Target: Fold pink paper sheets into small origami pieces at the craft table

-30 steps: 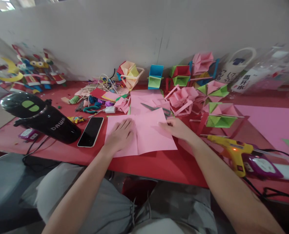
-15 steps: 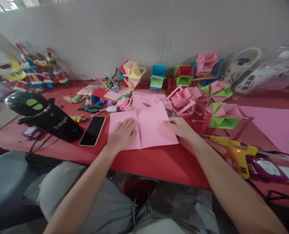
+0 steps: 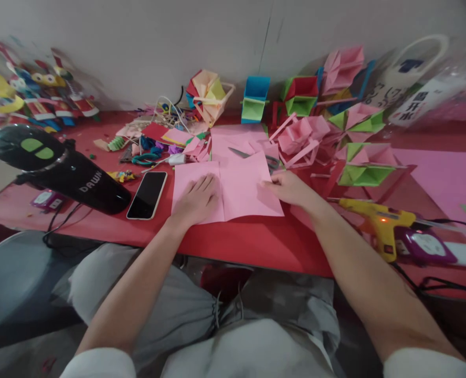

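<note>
A pink sheet of paper (image 3: 243, 191) with a crease down its middle lies on the red table in front of me. My left hand (image 3: 200, 198) rests flat on its left half, fingers stretched out. At the right edge, my right hand (image 3: 290, 189) pinches the paper between thumb and fingers, and that half is slightly raised. Just behind the sheet, scissors (image 3: 243, 154) lie on more pink paper (image 3: 233, 137), their handles partly hidden by the raised half and near my right hand.
Left are a phone (image 3: 147, 195) and a black tumbler (image 3: 79, 173). Folded paper lanterns (image 3: 302, 137) and craft scraps (image 3: 158, 139) line the back. At right, a yellow glue gun (image 3: 378, 220) with a lit light lies by a purple power strip (image 3: 425, 245).
The camera view has tilted downward, so everything on the table appears higher. Both hands keep their places on the pink paper.
</note>
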### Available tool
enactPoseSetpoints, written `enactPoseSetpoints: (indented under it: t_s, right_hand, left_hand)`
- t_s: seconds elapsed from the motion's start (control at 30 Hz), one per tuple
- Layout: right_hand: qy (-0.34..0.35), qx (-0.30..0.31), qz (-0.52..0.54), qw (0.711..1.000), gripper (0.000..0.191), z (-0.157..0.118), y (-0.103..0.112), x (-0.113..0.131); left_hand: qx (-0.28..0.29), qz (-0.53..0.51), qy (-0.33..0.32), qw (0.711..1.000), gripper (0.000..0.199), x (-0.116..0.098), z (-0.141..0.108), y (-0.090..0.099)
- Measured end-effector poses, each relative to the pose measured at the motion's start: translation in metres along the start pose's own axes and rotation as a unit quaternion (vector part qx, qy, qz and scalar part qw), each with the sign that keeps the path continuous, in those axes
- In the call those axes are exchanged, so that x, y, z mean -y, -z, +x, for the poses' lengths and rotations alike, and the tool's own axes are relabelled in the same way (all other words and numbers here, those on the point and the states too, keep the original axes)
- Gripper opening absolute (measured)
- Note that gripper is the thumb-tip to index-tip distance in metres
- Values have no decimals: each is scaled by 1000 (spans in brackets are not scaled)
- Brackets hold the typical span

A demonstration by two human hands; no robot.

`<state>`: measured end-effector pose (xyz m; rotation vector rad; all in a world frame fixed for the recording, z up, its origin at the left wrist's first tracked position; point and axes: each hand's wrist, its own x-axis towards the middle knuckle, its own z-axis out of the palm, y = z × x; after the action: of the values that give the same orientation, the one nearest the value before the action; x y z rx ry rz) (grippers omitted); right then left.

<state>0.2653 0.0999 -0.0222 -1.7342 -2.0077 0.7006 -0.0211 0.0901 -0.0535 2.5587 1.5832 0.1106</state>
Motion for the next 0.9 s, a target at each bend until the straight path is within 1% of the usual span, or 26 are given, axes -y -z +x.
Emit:
enactPoseSetpoints:
  t_s: [0.07,0.17,0.23,0.33,0.47,0.57,0.7,0.77,0.83,0.9]
  right_hand:
    - [3,10,3,1000,43,0,0,-1]
    - [7,9,11,1000,44,-1,2,-1]
    - [7,14,32,999,46,-4,5,2]
    - [-29,25,83,996,48,-11,10,10]
    - [-86,69,131,985,38,-14,14,17]
    - [-100,95,106,985,38,-12,15,14]
    - [-89,111,59,988,42,-11,17,9]
    - [-91,106,88,986,40,-11,17,7]
    - [-99,103,145,979,37,-12,18,6]
    - [-103,114,186,971,36,-12,19,4]
  left_hand:
    - [4,1,-2,1000,61,0,0,1]
    - [10,-5,-1,1000,62,-2,0,3]
    - [9,-14,1,1000,61,-2,-1,4]
    - [-1,-18,0,1000,61,-2,-1,4]
    - [-16,-17,-8,1000,60,-1,-1,1]
    - [-18,-17,-9,1000,61,0,-1,-1]
    - [-19,-10,-13,1000,60,1,-1,-1]
    - [-18,-9,-12,1000,61,1,-1,-1]
    - [-15,-9,-8,1000,61,1,0,-1]
    - [-15,-11,-4,1000,61,0,0,0]
